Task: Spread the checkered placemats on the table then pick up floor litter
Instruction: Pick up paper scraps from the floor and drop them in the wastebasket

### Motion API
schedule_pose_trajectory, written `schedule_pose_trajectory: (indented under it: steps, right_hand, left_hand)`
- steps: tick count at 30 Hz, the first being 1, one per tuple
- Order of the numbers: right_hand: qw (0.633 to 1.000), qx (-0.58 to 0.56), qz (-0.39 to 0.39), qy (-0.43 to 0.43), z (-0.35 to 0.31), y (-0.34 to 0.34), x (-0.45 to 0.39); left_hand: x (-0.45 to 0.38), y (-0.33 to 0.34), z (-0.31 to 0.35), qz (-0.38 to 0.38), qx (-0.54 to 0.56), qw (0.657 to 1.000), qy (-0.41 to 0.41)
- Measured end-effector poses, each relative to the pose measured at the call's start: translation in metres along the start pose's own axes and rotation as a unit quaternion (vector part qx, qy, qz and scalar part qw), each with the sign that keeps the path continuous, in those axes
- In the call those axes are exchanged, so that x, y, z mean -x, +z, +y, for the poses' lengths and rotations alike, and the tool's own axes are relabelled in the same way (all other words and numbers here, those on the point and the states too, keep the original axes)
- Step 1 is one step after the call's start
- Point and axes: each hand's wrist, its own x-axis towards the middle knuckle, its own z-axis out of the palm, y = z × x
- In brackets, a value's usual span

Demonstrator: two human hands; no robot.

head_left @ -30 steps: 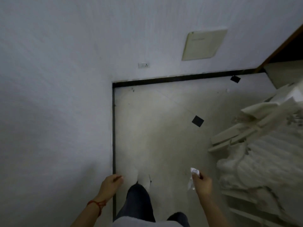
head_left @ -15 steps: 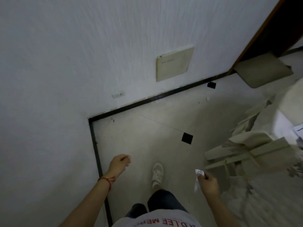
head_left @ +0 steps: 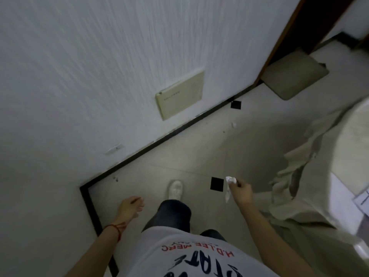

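Motion blur smears the wall (head_left: 79, 66) above the left hand (head_left: 130, 206), leaving the label on its cream panel (head_left: 180, 94) unreadable. A small white scrap (head_left: 233, 124) on the floor (head_left: 179, 156), well beyond the right hand (head_left: 241, 191), is too small to identify. Right of that hand, draped cloth (head_left: 295, 176) hides whatever it covers, and the frame's edge cuts off a sheet of paper (head_left: 362, 198). The shirt (head_left: 191, 256) lettering runs off the bottom edge.
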Motion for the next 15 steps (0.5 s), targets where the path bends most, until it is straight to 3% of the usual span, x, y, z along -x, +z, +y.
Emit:
schedule_pose_trajectory:
  steps: [8,15]
  right_hand:
    - [0.988,-0.071,0.106,0.089,-0.062,-0.013,-0.106]
    - [0.964,-0.117,0.171,0.167,-0.087,-0.034,-0.167]
  left_hand:
    - [-0.118,0.033,0.187,-0.083,-0.085,0.992,0.038]
    - [-0.181,0.114,0.403,-0.161,-0.169,0.961,0.146]
